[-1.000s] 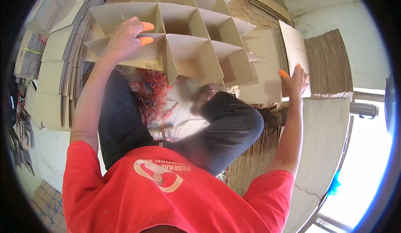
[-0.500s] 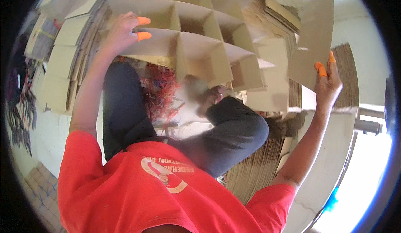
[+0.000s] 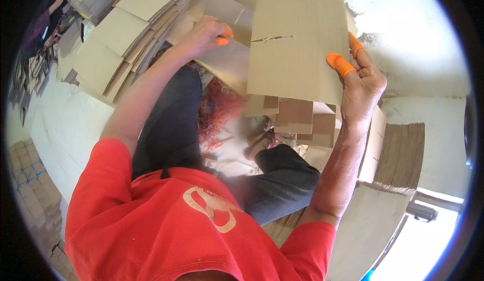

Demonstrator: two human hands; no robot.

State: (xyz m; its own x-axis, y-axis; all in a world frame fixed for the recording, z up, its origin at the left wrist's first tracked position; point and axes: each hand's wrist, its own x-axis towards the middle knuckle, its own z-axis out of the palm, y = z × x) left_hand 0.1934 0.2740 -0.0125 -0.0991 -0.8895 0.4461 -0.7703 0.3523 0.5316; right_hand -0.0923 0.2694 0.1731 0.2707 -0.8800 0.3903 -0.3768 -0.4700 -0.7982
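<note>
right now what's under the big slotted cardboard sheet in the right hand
Below the cardboard sheet, held by the right hand, smaller cardboard pieces stick out, with red string and dark trousers lower down. The left hand grips another sheet beside it. Whatever lies directly behind is covered.

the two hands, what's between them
In the head view, cardboard spans the gap: the slotted cardboard sheet held by the right hand, and the piece behind it under the left hand.

Off to my left I see stacked flat cardboard sheets (image 3: 118,34) leaning in layers. A tangle of red string (image 3: 218,110) lies on the floor by the knee. Bundled cardboard stacks (image 3: 31,190) sit far left. A corrugated cardboard pile (image 3: 403,155) stands at right.
</note>
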